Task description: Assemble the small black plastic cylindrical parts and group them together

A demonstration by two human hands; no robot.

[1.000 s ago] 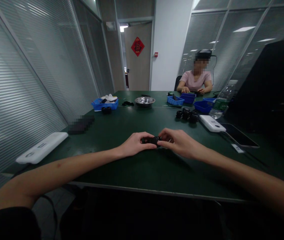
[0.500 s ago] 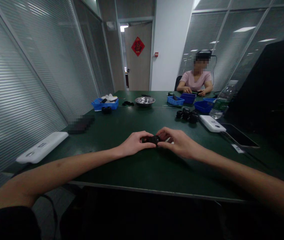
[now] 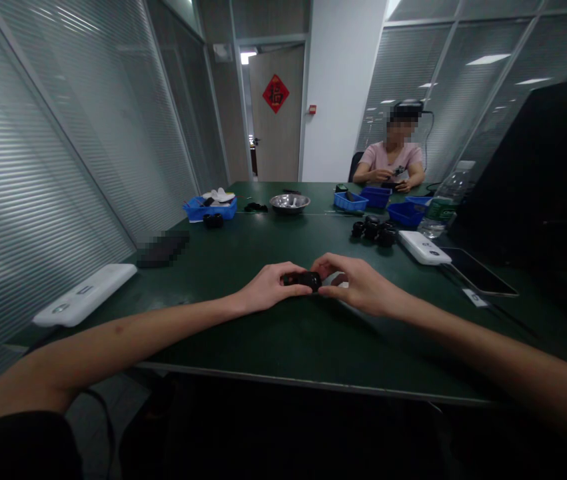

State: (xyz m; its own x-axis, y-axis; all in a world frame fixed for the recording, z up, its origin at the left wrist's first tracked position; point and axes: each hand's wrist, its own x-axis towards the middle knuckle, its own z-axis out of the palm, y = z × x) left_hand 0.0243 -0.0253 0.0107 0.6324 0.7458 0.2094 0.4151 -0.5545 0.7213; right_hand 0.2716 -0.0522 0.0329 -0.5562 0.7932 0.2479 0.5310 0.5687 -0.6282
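Observation:
Just above the near part of the green table (image 3: 263,347), my left hand (image 3: 269,287) grips a small black cylindrical part (image 3: 308,281) between thumb and fingers. The part lies sideways, with its rounded, glossy end pointing right. My right hand (image 3: 358,283) has its thumb and fingertips curled around that right end. My left fingers cover the part's other end. Its exact kind is too dark and small to make out. A pale patch shows between the right fingers, and what it is I cannot tell.
Several round black parts (image 3: 376,231) are clustered right of centre, near a white power bank (image 3: 424,247), a phone (image 3: 480,270) and a water bottle (image 3: 446,203). A metal bowl (image 3: 290,204) and blue baskets (image 3: 212,208) stand farther back. Another person (image 3: 392,160) sits opposite.
The black part's end shows more between my hands, and my right fingertips have shifted slightly right. Across the table, the other person's hand has lifted with a small object.

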